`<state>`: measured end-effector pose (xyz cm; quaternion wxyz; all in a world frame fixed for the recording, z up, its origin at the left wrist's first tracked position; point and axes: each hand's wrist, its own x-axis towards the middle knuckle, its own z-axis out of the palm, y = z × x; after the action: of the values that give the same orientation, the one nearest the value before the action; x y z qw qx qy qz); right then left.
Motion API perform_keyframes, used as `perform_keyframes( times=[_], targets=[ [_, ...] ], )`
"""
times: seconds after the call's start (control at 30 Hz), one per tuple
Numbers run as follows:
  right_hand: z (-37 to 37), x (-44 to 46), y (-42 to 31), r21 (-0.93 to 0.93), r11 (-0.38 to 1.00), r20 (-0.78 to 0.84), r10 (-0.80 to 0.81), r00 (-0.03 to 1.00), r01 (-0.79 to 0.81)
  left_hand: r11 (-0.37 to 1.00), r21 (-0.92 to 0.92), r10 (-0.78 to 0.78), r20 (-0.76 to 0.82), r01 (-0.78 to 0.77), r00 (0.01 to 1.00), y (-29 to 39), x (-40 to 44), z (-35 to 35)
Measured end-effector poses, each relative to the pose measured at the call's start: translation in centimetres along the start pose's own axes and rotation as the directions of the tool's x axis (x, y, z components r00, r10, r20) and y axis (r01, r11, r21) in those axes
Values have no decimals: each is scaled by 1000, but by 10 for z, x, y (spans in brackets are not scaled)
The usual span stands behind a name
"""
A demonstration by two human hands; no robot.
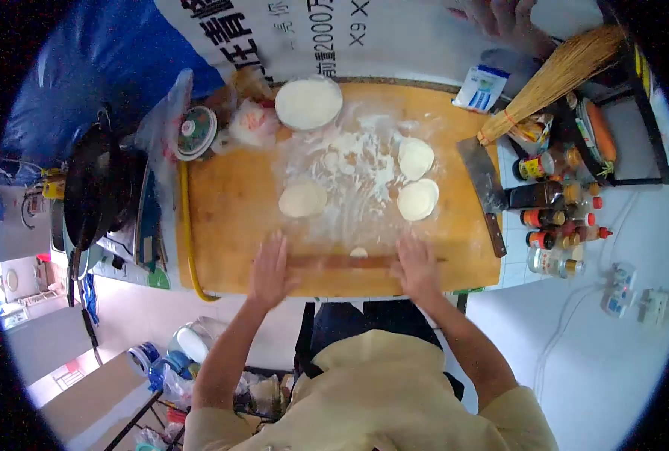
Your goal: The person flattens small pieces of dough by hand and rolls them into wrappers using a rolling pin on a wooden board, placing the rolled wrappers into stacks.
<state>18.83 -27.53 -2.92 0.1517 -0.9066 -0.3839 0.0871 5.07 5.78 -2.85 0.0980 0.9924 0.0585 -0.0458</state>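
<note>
My left hand [271,269] and my right hand [417,269] lie on the two ends of a thin wooden rolling pin [342,262]. Both have fingers stretched forward over it, palms down, not wrapped round it. The pin is smeared by motion. Against its far side, between my hands, is a small pale piece of dough [358,252]. Ahead of my left hand lies a round dough wrapper [303,200]. Beyond my right hand are two more spots of wrappers, a nearer round [418,200] and a farther one [416,158]. Loose flour [357,161] whitens the wooden board [229,203].
At the back stands a bowl of white flour [309,104], with a plastic bag [253,124] and a lidded tin [197,133] beside it. A cleaver [485,188] lies along the right edge, near a straw broom [552,79] and several bottles [549,218]. Left is a black wok [94,188].
</note>
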Motion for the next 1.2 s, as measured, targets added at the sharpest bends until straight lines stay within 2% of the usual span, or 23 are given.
perform_keyframes(
  times=[0.03,0.07,0.1,0.17,0.27,0.33,0.37,0.4,0.47,0.53,0.6,0.63,0.67,0.7,0.73,0.8,0.87,0.93,1.0,1.07,1.1,1.17,1.2],
  targets=[
    [-12,-6,-5,30,999,99,-21,995,18,995,-79,62,17,-60,998,-3,-12,2],
    [-13,2,-6,33,999,101,-17,995,14,980,-161,123,41,-115,992,-8,-22,6],
    [-12,13,-6,58,998,81,32,996,-37,982,-109,145,-66,-152,987,-16,-13,19],
    [-15,30,-4,85,993,66,82,994,-87,991,-101,80,-56,-85,995,-18,22,13],
    [-19,36,2,22,999,-62,34,998,-33,997,-82,-2,-58,-3,998,-7,32,-10],
    [-2,0,9,49,991,34,-124,992,123,1000,-4,-9,138,10,990,4,-6,-11],
    [-7,-1,6,45,991,31,-129,991,127,992,-124,45,49,-39,998,3,-24,-8],
    [-16,-1,-1,90,990,75,-115,991,108,992,-123,47,46,-41,998,-1,-21,-5],
    [-18,5,-8,143,987,135,-98,986,78,996,-79,-15,147,26,989,-8,-17,7],
    [-16,40,2,119,993,-11,-24,1000,25,982,-173,-52,141,77,989,-15,16,4],
    [-10,38,5,110,994,23,0,1000,-3,999,7,-41,-71,41,997,-11,33,-4],
    [-11,39,6,103,994,54,26,998,-32,999,5,-48,-79,48,996,-9,21,-4],
    [-15,28,3,100,995,49,21,999,-26,999,-39,-34,1,34,999,-6,-3,-2],
    [-24,10,-5,86,996,141,-31,990,19,996,-83,-15,81,22,997,-4,-18,0],
    [-29,-1,-9,76,995,233,-81,969,64,996,-83,-18,74,24,997,-4,-23,0],
    [-17,0,-6,110,991,218,-93,971,70,996,-80,-21,208,38,978,-3,-38,0],
    [-4,28,5,79,994,42,-74,996,70,985,-159,-45,135,66,990,-18,-14,15],
    [-4,45,10,72,996,12,-62,998,61,998,-57,-43,-113,37,993,-18,15,3],
    [-9,37,8,63,997,-20,-53,998,54,996,-65,-70,-97,64,993,-9,3,-12],
    [-24,8,-1,120,988,192,-118,974,96,990,-138,-21,99,35,995,3,-35,-15],
    [-26,11,-1,118,989,190,-116,975,94,990,-139,-18,96,31,995,0,-38,-12],
    [-24,4,-10,145,987,211,-101,972,71,987,-148,-17,247,55,969,-5,-50,-2],
    [-19,11,-9,149,987,219,-94,971,62,987,-151,-14,258,54,966,-8,-44,4]
  ],
)
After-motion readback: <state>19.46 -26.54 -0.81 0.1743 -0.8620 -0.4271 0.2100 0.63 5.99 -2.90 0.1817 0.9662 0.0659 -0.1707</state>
